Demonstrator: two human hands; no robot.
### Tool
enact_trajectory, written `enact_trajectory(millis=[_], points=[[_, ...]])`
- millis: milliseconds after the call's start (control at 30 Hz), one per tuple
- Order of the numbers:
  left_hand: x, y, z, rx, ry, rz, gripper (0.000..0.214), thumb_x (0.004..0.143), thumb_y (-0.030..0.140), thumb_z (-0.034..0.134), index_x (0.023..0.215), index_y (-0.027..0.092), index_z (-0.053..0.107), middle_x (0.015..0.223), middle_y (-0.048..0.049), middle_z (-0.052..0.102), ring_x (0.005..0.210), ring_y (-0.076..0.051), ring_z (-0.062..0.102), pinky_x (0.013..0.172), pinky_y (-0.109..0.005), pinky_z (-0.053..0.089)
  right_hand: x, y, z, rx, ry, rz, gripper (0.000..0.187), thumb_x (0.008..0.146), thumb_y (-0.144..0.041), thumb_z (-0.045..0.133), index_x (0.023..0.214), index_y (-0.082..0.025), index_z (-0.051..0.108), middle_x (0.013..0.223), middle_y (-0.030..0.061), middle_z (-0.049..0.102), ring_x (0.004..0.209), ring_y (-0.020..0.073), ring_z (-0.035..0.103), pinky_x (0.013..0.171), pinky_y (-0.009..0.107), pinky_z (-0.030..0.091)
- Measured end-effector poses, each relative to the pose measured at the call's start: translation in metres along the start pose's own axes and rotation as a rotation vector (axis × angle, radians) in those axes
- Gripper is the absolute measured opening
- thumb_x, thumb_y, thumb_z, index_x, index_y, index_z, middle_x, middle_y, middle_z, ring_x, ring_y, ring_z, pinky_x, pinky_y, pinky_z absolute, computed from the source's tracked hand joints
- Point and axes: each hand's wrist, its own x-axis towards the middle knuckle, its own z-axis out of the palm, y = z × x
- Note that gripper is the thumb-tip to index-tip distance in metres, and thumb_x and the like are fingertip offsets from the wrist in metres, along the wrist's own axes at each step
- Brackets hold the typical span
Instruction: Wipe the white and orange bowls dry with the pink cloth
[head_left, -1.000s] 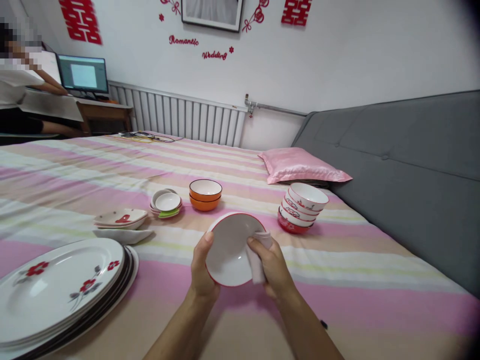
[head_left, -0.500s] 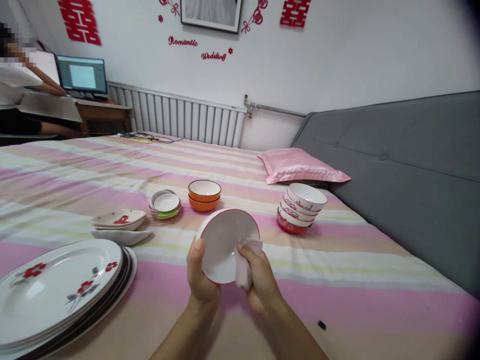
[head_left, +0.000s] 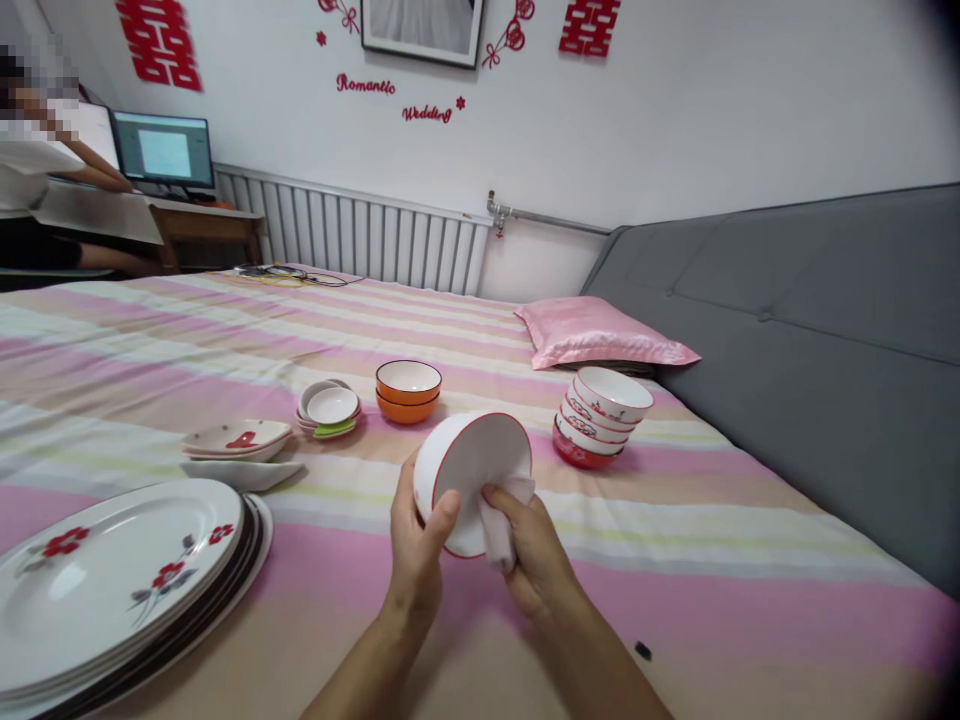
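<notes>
My left hand (head_left: 417,555) grips a white bowl with a red rim (head_left: 472,465), thumb over its near edge, tilting it on its side above the striped bed. My right hand (head_left: 534,550) pinches a small white cloth (head_left: 501,518) against the bowl's lower right rim. Both hands are closed. A tilted stack of red-and-white bowls (head_left: 602,416) stands just beyond to the right, and two stacked orange bowls (head_left: 408,390) lie beyond to the left.
Large flowered plates (head_left: 120,580) are stacked at the near left. Small dishes (head_left: 238,440) and saucers (head_left: 330,408) lie behind them. A pink pillow (head_left: 600,335) rests by the grey headboard (head_left: 817,330). A person sits at a desk with a monitor (head_left: 165,152), far left.
The bowl has turned from facing me to tilted on its side, and my left thumb has shifted over its rim. My right hand with the cloth moved slightly along the rim.
</notes>
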Motion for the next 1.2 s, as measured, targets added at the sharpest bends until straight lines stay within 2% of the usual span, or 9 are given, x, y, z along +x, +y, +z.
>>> enact_trajectory(millis=[100,233,300,367,567,667,867,1067,1200], points=[[0.006,0.010,0.000,0.027,-0.117,-0.088,0.064,0.072,0.044,0.067,0.128,0.017,0.049,0.121,-0.0109,0.059,0.110,-0.029,0.054,0.088,-0.034,0.044,0.012,-0.009,-0.014,-0.136,0.060,-0.138,0.033,0.061,-0.027,0.071,0.090,-0.014,0.064,0.082,0.0051,0.072,0.076,0.0217,0.066,0.070,0.031,0.051],[0.013,0.021,-0.001,0.106,-0.228,-0.246,0.063,0.068,0.046,0.069,0.121,0.015,0.055,0.119,-0.0127,0.060,0.110,-0.031,0.054,0.086,-0.035,0.044,0.019,-0.027,-0.032,-0.530,0.101,-0.470,0.026,0.070,-0.028,0.063,0.092,-0.015,0.066,0.088,0.0055,0.072,0.083,0.0228,0.065,0.074,0.032,0.049],[0.015,0.024,-0.002,0.187,-0.294,-0.301,0.062,0.067,0.045,0.070,0.119,0.014,0.056,0.118,-0.0124,0.061,0.109,-0.030,0.053,0.086,-0.034,0.043,0.015,-0.038,-0.036,-0.753,0.012,-0.640,0.030,0.074,-0.021,0.058,0.102,-0.019,0.065,0.100,0.0046,0.071,0.096,0.0226,0.063,0.083,0.032,0.047],[0.016,0.025,-0.003,0.254,-0.368,-0.360,0.062,0.065,0.043,0.073,0.118,0.014,0.056,0.116,-0.0117,0.062,0.106,-0.029,0.054,0.085,-0.033,0.043,0.008,-0.048,-0.036,-0.981,-0.080,-0.723,0.039,0.073,-0.011,0.052,0.108,-0.023,0.064,0.105,0.0024,0.070,0.099,0.0213,0.062,0.086,0.031,0.046],[0.015,0.022,-0.005,0.349,-0.499,-0.512,0.057,0.060,0.034,0.073,0.111,0.012,0.058,0.100,-0.0086,0.065,0.091,-0.024,0.056,0.076,-0.030,0.043,-0.009,-0.057,-0.032,-1.400,-0.311,-0.776,0.058,0.064,-0.001,0.043,0.114,-0.026,0.061,0.112,0.0004,0.067,0.102,0.0210,0.062,0.084,0.030,0.045],[0.015,0.019,-0.005,0.440,-0.488,-0.503,0.043,0.061,0.025,0.065,0.103,0.012,0.060,0.090,-0.0059,0.063,0.082,-0.021,0.055,0.069,-0.028,0.042,-0.011,-0.057,-0.031,-1.465,-0.371,-0.765,0.057,0.064,-0.001,0.043,0.113,-0.026,0.060,0.111,-0.0001,0.067,0.099,0.0209,0.063,0.080,0.029,0.046],[0.013,0.013,-0.002,0.624,-0.502,-0.273,0.036,0.058,0.014,0.055,0.094,0.014,0.059,0.079,-0.0009,0.059,0.073,-0.017,0.051,0.063,-0.025,0.039,-0.013,-0.063,-0.033,-1.396,-0.451,-0.797,0.061,0.061,-0.002,0.046,0.115,-0.028,0.060,0.111,-0.0003,0.067,0.100,0.0191,0.061,0.084,0.029,0.046],[0.010,0.017,0.000,0.634,-0.547,-0.151,0.035,0.055,0.013,0.054,0.091,0.014,0.055,0.076,0.0003,0.055,0.068,-0.015,0.046,0.059,-0.024,0.037,-0.015,-0.068,-0.034,-1.304,-0.589,-0.823,0.070,0.056,-0.001,0.049,0.120,-0.028,0.058,0.120,0.0017,0.063,0.110,0.0198,0.057,0.095,0.033,0.044],[0.009,0.019,0.001,0.633,-0.542,-0.109,0.035,0.055,0.014,0.053,0.090,0.015,0.056,0.075,-0.0007,0.055,0.067,-0.016,0.047,0.058,-0.025,0.037,-0.017,-0.071,-0.033,-1.268,-0.598,-0.774,0.070,0.055,0.000,0.049,0.119,-0.027,0.059,0.121,0.0031,0.063,0.108,0.0211,0.058,0.093,0.034,0.045]])
